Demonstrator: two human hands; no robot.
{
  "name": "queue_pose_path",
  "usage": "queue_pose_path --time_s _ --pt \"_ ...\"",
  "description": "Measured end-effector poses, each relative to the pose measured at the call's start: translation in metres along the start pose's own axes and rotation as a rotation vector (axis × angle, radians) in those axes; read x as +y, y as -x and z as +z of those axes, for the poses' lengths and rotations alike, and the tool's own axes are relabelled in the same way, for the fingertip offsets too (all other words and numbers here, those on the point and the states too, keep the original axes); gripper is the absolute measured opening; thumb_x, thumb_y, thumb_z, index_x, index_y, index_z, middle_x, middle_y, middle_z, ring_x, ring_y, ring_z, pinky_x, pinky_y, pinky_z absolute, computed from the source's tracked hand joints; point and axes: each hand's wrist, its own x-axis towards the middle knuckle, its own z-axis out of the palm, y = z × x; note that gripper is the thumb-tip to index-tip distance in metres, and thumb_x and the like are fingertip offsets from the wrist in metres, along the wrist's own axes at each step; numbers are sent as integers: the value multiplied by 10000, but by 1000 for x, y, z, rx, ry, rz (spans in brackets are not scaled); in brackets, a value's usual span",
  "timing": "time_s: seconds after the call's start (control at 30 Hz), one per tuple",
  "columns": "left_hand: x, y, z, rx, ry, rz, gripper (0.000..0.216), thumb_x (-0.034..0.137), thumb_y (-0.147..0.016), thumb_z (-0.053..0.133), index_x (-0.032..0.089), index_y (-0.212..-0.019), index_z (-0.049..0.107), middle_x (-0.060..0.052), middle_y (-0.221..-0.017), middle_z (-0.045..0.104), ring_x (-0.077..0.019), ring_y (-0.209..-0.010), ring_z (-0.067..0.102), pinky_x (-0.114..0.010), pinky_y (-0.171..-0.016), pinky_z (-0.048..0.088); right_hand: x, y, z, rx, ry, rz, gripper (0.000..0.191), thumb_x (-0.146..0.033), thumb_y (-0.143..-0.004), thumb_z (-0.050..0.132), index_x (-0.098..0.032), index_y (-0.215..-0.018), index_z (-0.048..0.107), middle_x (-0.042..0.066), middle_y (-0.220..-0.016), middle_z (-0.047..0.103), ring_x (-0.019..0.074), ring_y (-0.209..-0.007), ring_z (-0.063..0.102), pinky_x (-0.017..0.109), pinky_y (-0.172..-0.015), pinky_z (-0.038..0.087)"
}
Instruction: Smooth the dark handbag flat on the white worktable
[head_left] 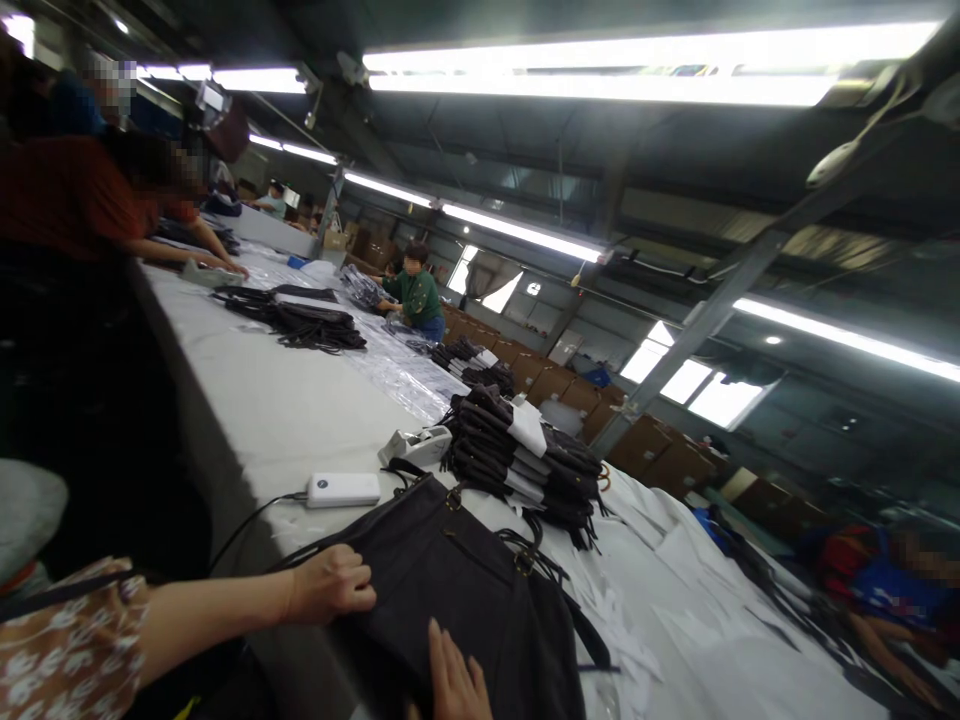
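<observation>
Head view: dark bag (465, 590) lying flat on the white bench (255, 400), near its front edge, matte charcoal fabric with thin black straps and small metal rings at the strap ends. Left hand (330, 583) resting on the bag's near-left edge, fingers (358, 590) curled loosely over the fabric, pinching nothing clearly. Right hand (454, 680) laid flat on the bag's lower part, fingers straight and released, partly cut off by the frame. Just behind the bag, a white power bank (343, 489) with a black cable, a tape dispenser (416, 445), and a stack of folded dark bags (525, 455).
</observation>
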Motion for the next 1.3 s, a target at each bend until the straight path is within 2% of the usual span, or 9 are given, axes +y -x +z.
queue_pose_path --time_s 0.2,0.3,0.4,0.53,0.6,0.67,0.87,1.1,1.3 --pt "-8 -10 -37 10 181 -141 226 239 -697 678 222 -889 560 -27 -907 620 -196 -777 566 -300 -663 439 -73 -62 13 -68 -37 85 579 -199 -750 595 -266 -1320 517 75 -1307 594 292 -1192 566 481 -984 495" --pt "-9 1 -71 236 534 -592 205 400 -818 593 240 -945 585 -18 -980 629 -189 -875 581 -278 -767 468 -70 -67 36 -10 6 77 537 -122 -753 558 -265 -1271 569 66 -1175 681 270 -1072 642 417 -901 551" --pt "16 28 -72 434 728 -1065 313 449 -929 398 240 -799 593 -4 -761 619 -179 -737 584 -281 -700 471 -47 -65 57 52 -9 -82 499 -158 -781 550 -275 -1266 574 37 -1135 700 235 -995 678 320 -815 584" --pt "67 55 -18 262 907 -830 220 423 -867 484 297 -945 646 -35 -981 686 -229 -927 625 -335 -847 498 -30 -62 72 75 -57 -170 478 -169 -815 517 -256 -1283 560 11 -1142 697 191 -996 679 248 -814 574" --pt "82 53 8 306 947 -933 272 413 -816 535 312 -1048 637 -44 -1092 684 -250 -1006 624 -365 -905 493 -32 -60 75 79 -73 -124 449 -188 -840 493 -258 -1277 565 8 -1151 694 195 -1024 668 266 -848 565" --pt "85 43 20 357 985 -1130 244 395 -792 553 286 -991 645 -41 -944 712 -241 -874 661 -354 -809 526 -37 -60 76 85 -81 -68 440 -183 -847 468 -261 -1268 574 6 -1161 689 208 -1052 655 296 -878 557" --pt "65 11 8 297 1124 -1304 43 210 -703 532 227 -705 571 40 -528 578 -167 -447 588 -243 -412 429 -41 -62 75 88 -54 -51 435 -175 -828 474 -255 -1234 608 32 -1144 697 223 -1037 661 298 -860 565" --pt "48 -4 14 286 1110 -1268 316 53 -594 462 192 -798 659 -49 -627 662 -231 -602 661 -298 -529 495 -54 -53 77 141 124 -61 461 -149 -774 529 -279 -1205 629 98 -1153 685 312 -1042 652 444 -859 555" --pt "41 23 1 388 1143 -1213 263 216 -737 486 194 -990 558 31 -604 591 -170 -490 593 -273 -483 457 -51 -45 84 169 4 -4 380 -263 -827 543 -289 -1196 631 72 -1157 683 289 -1050 653 406 -846 567"
